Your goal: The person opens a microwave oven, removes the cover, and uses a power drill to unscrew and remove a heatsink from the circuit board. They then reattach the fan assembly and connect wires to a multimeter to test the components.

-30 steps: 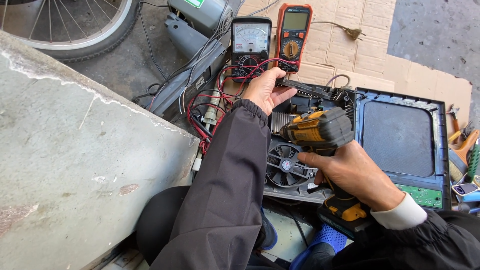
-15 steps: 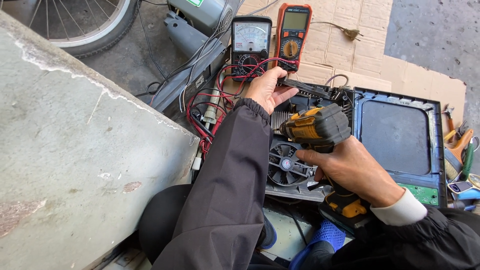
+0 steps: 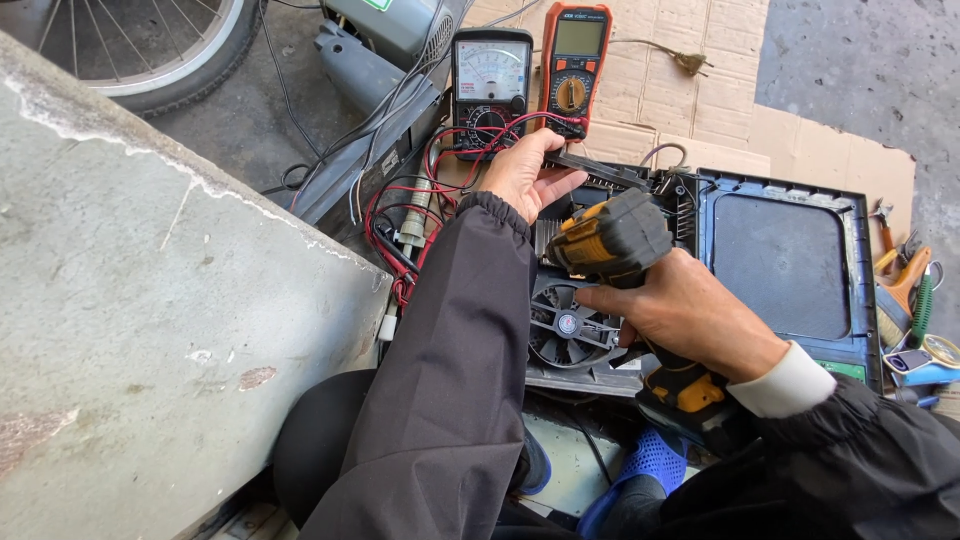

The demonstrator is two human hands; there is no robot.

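— Cordless drill (image 3: 612, 240), yellow and black: where does it sit?
— In the right hand (image 3: 690, 315), fingers wrapped tight around the grip, nose angled down toward the opened appliance chassis (image 3: 600, 350), just above the round black fan (image 3: 563, 325).
— And the left hand (image 3: 522, 175)?
— Ahead of the drill, at the far edge of the chassis, thumb and fingers closed on a dark strip there. It looks like a screw-driving step, one hand steadying the part; the next move calls for seating the bit squarely.
— Room to move?
— Tight. A concrete slab (image 3: 150, 330) walls in the left forearm, red wires (image 3: 400, 215) and two meters (image 3: 490, 75) lie beyond the left hand, and a blue-rimmed panel (image 3: 785, 250) lies right of the drill hand.
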